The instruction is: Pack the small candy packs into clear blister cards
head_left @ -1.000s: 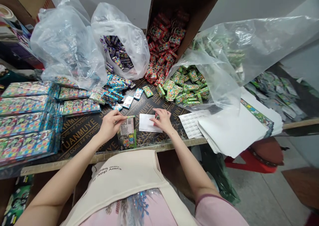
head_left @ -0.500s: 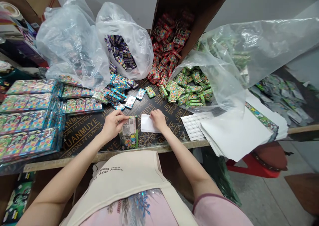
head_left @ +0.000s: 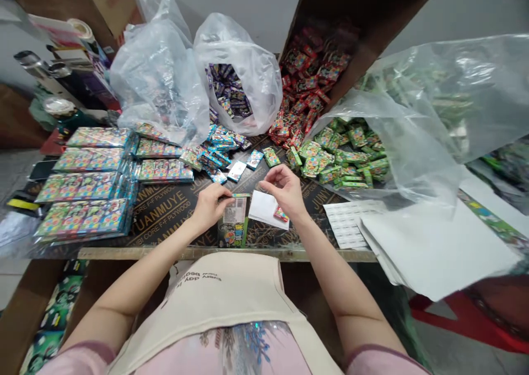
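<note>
My left hand pinches the top edge of a flat, printed green-and-black packet, which has a pale barcode-like panel and rests near the table's front edge. Just right of it lies a white piece of paper. Over that paper my right hand is raised with thumb and forefinger brought together; whatever is at the fingertips is too small to make out. A little red box shows beside the heel of my right hand, at the paper's right end. Small blue boxes and a green one lie just beyond.
Stacks of wrapped multi-packs fill the left side. Behind stand a plastic bag of purple boxes, a carton of red boxes and a bag of green boxes. A label sheet and large white sheets lie right.
My right hand has lifted off the white paper and curled its fingers; the red box now shows beside it. My left hand still holds the packet. The view has swung left.
</note>
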A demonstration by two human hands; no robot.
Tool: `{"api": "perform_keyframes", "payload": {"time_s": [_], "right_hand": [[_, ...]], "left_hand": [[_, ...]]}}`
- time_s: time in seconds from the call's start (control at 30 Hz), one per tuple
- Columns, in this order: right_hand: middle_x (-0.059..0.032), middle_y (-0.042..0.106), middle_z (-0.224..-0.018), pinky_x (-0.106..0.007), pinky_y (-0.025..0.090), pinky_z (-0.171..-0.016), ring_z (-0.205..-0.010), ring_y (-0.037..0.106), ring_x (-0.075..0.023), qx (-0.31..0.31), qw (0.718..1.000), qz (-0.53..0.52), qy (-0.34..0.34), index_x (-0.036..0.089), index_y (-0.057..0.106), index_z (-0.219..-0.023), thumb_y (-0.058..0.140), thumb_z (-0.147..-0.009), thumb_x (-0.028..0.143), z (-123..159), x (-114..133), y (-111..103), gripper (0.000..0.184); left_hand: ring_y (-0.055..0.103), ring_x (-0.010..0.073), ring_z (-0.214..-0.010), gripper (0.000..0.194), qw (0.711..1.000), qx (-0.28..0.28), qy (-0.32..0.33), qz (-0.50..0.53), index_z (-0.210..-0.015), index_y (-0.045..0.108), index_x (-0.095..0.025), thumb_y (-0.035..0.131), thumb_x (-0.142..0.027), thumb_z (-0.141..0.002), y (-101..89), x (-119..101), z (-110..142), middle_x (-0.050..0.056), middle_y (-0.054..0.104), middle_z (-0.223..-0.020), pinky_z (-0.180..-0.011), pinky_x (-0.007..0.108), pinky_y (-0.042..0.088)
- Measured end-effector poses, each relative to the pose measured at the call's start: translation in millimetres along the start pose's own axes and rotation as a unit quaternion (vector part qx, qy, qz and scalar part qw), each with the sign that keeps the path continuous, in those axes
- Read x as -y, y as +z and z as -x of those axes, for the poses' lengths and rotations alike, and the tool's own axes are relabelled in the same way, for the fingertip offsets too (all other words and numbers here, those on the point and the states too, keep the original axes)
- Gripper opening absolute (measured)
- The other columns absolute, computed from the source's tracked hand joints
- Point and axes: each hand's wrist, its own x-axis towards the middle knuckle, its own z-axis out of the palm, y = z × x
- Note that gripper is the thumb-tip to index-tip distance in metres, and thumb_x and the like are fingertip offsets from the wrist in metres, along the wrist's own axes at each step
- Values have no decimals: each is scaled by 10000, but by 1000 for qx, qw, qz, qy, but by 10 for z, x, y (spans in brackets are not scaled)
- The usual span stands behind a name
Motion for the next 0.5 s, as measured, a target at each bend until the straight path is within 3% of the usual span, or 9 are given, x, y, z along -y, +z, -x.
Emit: {"api": "perform_keyframes", "payload": {"time_s": [0.1,0.2,0.33,0.5], "right_hand": [[51,559,-684,-263,407,-628,-640,543,-133,112,992,-51,18,245,474,-957,740,-706,305,6,251,201,371],[52,539,-673,-264,396,-621,-636,534,-132,171,985,-30,23,239,468,-1000,700,-748,317,11,282,342,351],[60,526,-652,-264,389,-611,-609,516,-129,191,981,-9,18,232,455,-1029,667,-757,286,6,190,434,350],[50,544,-685,-275,396,-655,-650,529,-140,179,982,65,-17,240,468,-1020,603,-752,191,28,224,454,303]], "left_hand": [[613,167,-694,82,1000,3,-2,20,-715,644,-161,658,-173,-795,-13,19,0,45,657,-725,-651,283,472],[620,165,-694,56,1000,3,-4,28,-716,647,-159,645,-140,-768,-31,12,6,50,663,-739,-649,279,475],[620,157,-683,99,1000,-6,-3,26,-734,658,-156,587,-88,-729,-36,-31,12,43,665,-744,-639,267,470],[611,160,-662,77,999,-27,-22,26,-701,646,-158,653,-204,-762,15,-26,21,41,654,-702,-628,274,462]]}}
